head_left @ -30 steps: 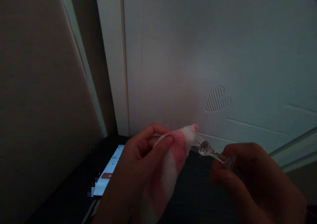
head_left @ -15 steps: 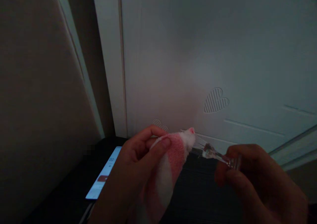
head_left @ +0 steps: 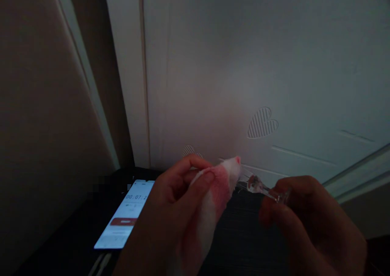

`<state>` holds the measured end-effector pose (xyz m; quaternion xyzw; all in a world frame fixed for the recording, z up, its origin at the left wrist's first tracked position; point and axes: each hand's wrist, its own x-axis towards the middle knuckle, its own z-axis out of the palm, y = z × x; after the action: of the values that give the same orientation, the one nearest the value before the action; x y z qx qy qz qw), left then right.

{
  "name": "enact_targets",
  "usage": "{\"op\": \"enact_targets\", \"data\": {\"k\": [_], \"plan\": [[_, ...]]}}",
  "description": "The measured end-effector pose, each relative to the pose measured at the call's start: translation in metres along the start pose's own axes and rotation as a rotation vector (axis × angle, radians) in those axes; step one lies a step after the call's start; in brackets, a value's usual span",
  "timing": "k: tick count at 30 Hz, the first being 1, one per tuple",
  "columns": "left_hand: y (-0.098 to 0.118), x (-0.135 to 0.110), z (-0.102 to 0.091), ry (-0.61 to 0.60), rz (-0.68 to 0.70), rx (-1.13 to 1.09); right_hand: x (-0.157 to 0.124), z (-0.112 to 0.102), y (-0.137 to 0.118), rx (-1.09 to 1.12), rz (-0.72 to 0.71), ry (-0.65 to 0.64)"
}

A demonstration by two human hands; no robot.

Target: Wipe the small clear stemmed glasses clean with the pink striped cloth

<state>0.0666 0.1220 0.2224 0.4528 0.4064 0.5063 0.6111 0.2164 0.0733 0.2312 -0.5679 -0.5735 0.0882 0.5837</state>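
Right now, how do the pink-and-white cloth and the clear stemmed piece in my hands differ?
The pink-and-white cloth looks fuzzy and opaque; the clear stemmed piece looks glossy and see-through.
The cloth shows much larger than the slim stemmed piece.
The left hand pinches the cloth; the right hand holds the stemmed piece.
Both are held, seemingly meeting near the cloth's upper tip.

Left hand [head_left: 178, 198] pinching — thumb extended forward, right hand [head_left: 319, 219] apart from it, also pinching — forefinger bent above thumb
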Motion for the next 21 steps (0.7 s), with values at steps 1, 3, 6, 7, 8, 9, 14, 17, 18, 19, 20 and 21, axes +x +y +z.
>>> {"op": "enact_targets", "data": {"k": [1,3,6,7,8,9,14,17,18,19,20,21], "plan": [[0.001,-0.001,0.002,0.003,0.019,0.011,0.000,0.000,0.000,-0.004,0.000,-0.002],[0.002,-0.002,0.004,0.017,0.051,0.026,0.002,-0.001,0.001,-0.021,-0.007,-0.016],[0.000,-0.001,0.004,0.031,0.046,0.031,0.004,-0.002,0.002,-0.051,-0.030,-0.074],[-0.001,0.000,0.003,0.034,0.044,0.033,0.005,-0.002,0.003,-0.061,-0.037,-0.103],[-0.002,0.002,0.002,0.035,0.046,0.034,0.005,-0.002,0.003,-0.070,-0.047,-0.131],[-0.003,0.003,0.000,0.037,0.055,0.038,0.006,-0.001,0.004,-0.079,-0.055,-0.152],[-0.006,0.008,-0.005,0.029,0.063,0.063,0.008,0.000,0.003,-0.114,-0.048,-0.174],[-0.003,0.006,-0.002,0.044,0.056,0.062,0.008,-0.001,0.002,-0.105,-0.013,-0.171],[-0.001,0.004,0.000,0.047,0.061,0.069,0.008,-0.002,0.002,-0.098,0.007,-0.177],[0.000,0.002,0.002,0.048,0.070,0.082,0.008,-0.005,0.002,-0.086,0.012,-0.188],[0.002,-0.001,0.004,0.044,0.082,0.098,0.009,-0.007,0.003,-0.079,0.045,-0.208],[0.004,-0.004,0.006,0.035,0.098,0.106,0.009,-0.010,0.004,-0.065,0.026,-0.234]]}}
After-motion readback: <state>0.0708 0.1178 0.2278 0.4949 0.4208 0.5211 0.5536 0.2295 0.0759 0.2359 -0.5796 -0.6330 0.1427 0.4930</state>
